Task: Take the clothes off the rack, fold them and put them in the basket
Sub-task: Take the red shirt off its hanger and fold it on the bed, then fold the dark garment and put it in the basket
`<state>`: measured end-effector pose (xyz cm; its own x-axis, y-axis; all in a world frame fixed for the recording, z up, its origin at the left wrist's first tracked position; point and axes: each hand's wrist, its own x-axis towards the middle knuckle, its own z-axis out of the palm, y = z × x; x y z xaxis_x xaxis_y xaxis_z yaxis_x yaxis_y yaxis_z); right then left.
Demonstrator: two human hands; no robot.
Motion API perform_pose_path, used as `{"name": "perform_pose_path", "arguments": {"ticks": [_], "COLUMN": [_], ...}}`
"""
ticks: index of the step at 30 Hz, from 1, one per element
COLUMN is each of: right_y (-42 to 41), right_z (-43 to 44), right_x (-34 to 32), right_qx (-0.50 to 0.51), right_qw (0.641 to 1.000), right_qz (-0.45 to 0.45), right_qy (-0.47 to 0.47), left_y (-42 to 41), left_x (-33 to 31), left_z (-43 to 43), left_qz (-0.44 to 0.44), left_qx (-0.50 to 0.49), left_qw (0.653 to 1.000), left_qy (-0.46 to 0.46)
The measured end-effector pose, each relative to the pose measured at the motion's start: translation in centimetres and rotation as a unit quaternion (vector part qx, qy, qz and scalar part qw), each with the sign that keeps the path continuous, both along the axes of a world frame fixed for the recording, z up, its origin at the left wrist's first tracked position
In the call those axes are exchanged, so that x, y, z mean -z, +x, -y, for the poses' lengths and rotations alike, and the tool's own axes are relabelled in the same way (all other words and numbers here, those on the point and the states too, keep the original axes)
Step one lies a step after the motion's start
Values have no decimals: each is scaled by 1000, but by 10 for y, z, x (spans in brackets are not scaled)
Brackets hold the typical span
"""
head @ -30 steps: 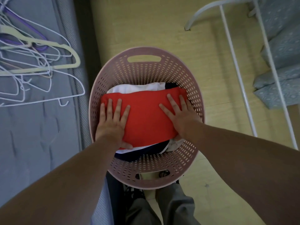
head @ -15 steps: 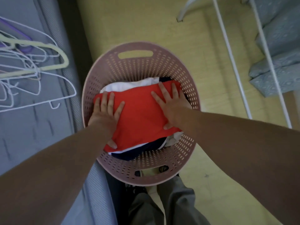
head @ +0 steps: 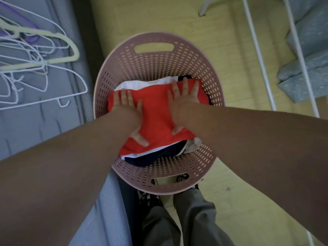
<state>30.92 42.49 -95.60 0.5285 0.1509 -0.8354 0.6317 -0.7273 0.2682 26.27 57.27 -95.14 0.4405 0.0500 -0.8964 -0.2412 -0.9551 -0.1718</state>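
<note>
A pink perforated basket [head: 156, 63] stands on the yellow floor below me. A folded red garment [head: 156, 110] lies on top of the pile inside it. White [head: 142, 84] and dark navy clothes [head: 154, 157] show under its edges. My left hand [head: 129, 110] lies flat on the left part of the red garment, fingers spread, thumb on its near edge. Flat on the right part rests my right hand [head: 182, 103], fingers apart. Neither hand grips the cloth.
A grey mattress [head: 35, 125] on the left carries several empty wire and plastic hangers [head: 35, 55]. The white drying rack's [head: 257, 55] legs stand at the right, beside folded blue-grey patterned bedding [head: 308, 68]. My grey trouser legs and shoes are just behind the basket.
Both hands stay flat on the red garment, sliding slightly farther over it. The camera has leaned closer, so the basket looks larger and my arms cover more of the view.
</note>
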Motion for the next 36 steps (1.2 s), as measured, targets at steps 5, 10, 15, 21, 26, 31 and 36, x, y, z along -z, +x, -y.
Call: {"name": "perform_pose_path", "arguments": {"ticks": [5,10,15,21,26,31,36], "right_y": [-12,-18,-9,-11,-9,-15,-42], "right_z": [-22,14,54,72,59,57,47], "right_x": [7,27,28,31,20,-68,-221], "right_qx": [-35,-57,-137,-91,-104,18,207], "right_qw": [993,981,981,992,993,996,950], "right_qz": [-40,-42,-14,8,-16,-30,19], "right_qy": [105,182,134,83,51,84,232], "left_y": [-11,-43,-57,-54,-47,-40,-58], "left_x": [13,38,32,35,24,-59,-207], "left_z": [20,-2,-29,-25,-21,4,30], "left_qz": [95,145,108,87,54,115,242], "left_qx": [-23,-11,28,32,26,-170,-327], "left_qw": [994,985,993,996,998,974,899], "left_qy": [-55,-97,-31,-3,8,-95,-165]}}
